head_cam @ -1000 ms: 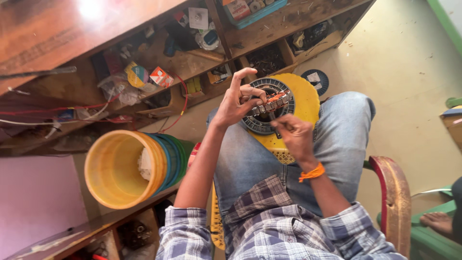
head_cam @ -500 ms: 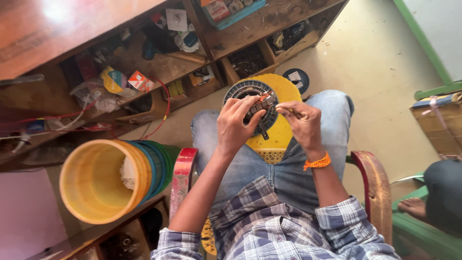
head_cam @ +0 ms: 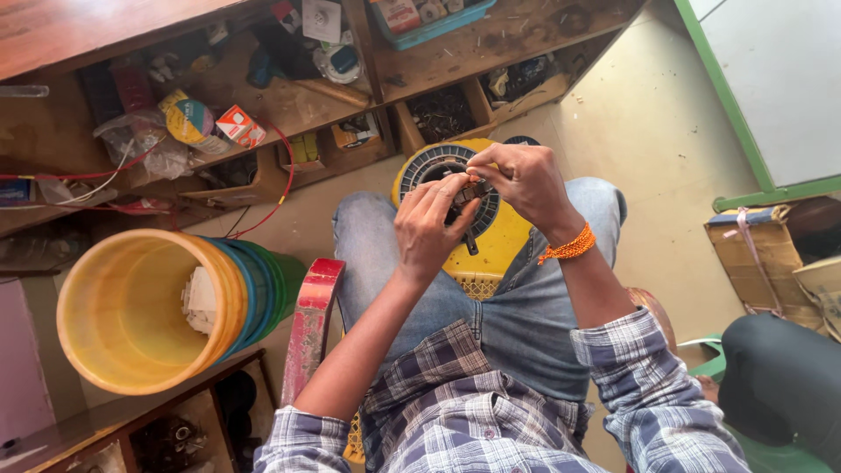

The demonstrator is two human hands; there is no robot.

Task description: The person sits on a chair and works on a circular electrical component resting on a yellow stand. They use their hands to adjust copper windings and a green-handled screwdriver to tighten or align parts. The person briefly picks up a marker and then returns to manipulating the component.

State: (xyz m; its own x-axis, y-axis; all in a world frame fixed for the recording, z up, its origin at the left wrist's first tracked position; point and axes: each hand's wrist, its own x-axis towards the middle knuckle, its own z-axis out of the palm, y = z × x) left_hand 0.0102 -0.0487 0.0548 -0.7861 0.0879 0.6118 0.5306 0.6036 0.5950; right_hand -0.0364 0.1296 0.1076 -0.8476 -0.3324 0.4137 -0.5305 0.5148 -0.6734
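Yellow plastic forms the round stool (head_cam: 504, 236) between the person's denim-clad knees, and on it lies a dark ring-shaped motor stator with slotted teeth (head_cam: 442, 166). Both hands meet over the ring's right side. The left hand (head_cam: 429, 229) has fingers curled, its fingertips pinching a small dark part at the ring. The right hand (head_cam: 524, 182), wearing an orange thread wristband (head_cam: 568, 247), pinches the same spot from above. A stack of yellow, blue and green plastic buckets (head_cam: 144, 307) lies beside the left knee, below cluttered wooden shelves (head_cam: 289, 105).
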